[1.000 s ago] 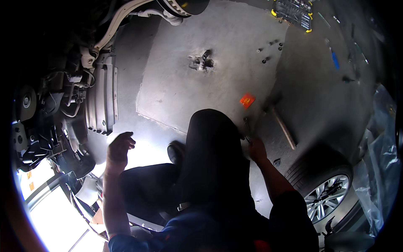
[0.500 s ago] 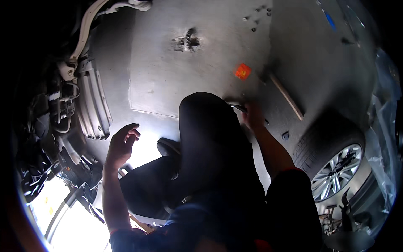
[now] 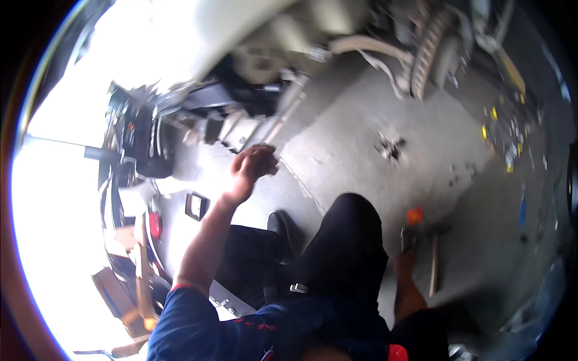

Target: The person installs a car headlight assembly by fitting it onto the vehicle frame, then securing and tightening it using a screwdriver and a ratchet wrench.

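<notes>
My left hand [image 3: 248, 168] is raised in front of a vehicle's underside, beside a pale metal part [image 3: 242, 132]. Its fingers are loosely bent and somewhat blurred, with nothing seen in them. Low to the right of my knee, my right hand [image 3: 405, 260] is closed around a dark metal hand tool [image 3: 409, 239]; motion blur hides its exact kind. Just beyond that tool lies a small orange object [image 3: 415, 215] on the floor. A hammer [image 3: 434, 265] with a wooden handle rests to the right of my right hand.
Suspension parts and a brake disc [image 3: 448, 63] hang at the far right. Small dark pieces [image 3: 454, 174] are scattered on the floor, with a broken patch [image 3: 390, 147] nearby. A yellow-and-grey pile [image 3: 507, 132] lies farther right. Cardboard boxes [image 3: 114, 295] stand at left.
My view has swung left toward the vehicle and bright daylight; the wheel at right has left the picture. My left hand is now beside the underside parts. My right hand still grips the tool.
</notes>
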`<state>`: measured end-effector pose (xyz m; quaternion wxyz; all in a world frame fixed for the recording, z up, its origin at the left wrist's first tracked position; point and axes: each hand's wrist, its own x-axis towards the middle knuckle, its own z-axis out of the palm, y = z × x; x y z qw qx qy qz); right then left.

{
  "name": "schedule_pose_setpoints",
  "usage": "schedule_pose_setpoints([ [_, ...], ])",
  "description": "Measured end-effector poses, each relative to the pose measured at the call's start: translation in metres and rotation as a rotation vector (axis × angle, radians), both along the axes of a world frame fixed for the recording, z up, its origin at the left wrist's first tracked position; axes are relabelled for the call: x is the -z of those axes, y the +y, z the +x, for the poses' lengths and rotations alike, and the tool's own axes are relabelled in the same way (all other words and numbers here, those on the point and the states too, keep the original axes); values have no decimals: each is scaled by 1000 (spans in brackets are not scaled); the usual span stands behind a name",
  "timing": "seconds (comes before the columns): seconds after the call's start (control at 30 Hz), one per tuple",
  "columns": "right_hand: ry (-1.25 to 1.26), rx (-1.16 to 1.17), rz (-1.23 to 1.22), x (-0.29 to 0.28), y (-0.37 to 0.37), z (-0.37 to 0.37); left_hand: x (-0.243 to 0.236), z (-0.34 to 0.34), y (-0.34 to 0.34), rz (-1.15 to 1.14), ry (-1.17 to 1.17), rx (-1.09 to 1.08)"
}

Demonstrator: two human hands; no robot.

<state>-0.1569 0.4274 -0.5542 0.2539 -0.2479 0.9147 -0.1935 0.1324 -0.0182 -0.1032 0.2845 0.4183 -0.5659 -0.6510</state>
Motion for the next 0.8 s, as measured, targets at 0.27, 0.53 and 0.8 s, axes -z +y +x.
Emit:
schedule_pose_setpoints([
  [0.27,406,-850,189,-20,-71,-64,-44,-67,-35,-695,104,223],
  [0.53,-382,-479,-1346,-500,-327,-62,-57,-127,-45,12,567,-9],
  [0.8,-694,-681,-1488,-588,-374,-9,-65,-174,-92,-700,345,94],
])
